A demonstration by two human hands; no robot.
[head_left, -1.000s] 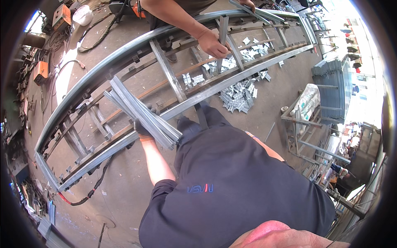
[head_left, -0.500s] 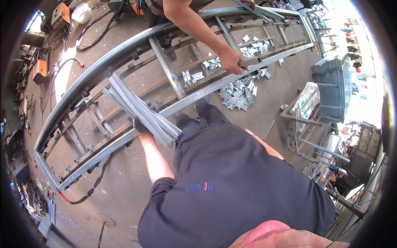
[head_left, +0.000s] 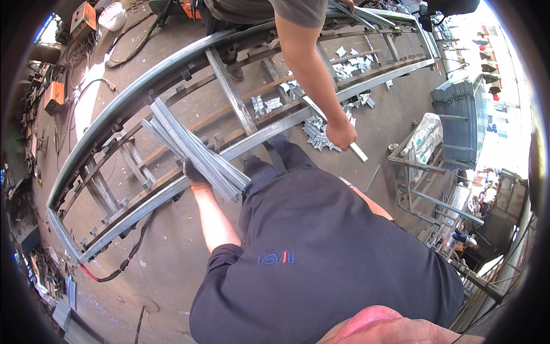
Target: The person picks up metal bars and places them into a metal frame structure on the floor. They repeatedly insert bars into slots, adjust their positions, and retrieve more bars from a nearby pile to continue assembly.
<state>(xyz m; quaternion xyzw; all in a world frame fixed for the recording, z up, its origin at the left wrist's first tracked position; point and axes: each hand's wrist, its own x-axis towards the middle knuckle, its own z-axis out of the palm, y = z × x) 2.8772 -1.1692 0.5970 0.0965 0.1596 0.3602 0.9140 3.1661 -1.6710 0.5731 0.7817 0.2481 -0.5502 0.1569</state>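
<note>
My left hand (head_left: pixel 196 174), in a dark glove, is closed round a bundle of shiny galvanised metal bars (head_left: pixel 192 149). The bars fan out a little at their far ends and lie slantwise across the near rail of a large metal frame (head_left: pixel 263 125). Only a strip of my right forearm (head_left: pixel 366 199) shows beside my body; that hand is hidden. Across the frame a co-worker's hand (head_left: pixel 342 135) grips a single flat metal bar (head_left: pixel 358 152), held slanting over the near rail.
Several small bent metal pieces (head_left: pixel 321 135) lie heaped on the floor under and beside the frame. At the right stand a metal rack (head_left: pixel 418 166) and a stack of grey metal panels (head_left: pixel 455 126). Orange machines (head_left: pixel 55 98) and cables are at the left.
The co-worker's arm has swung nearer to me and a little right, carrying the bar off the near rail area. My left hand and the bundle have hardly moved.
</note>
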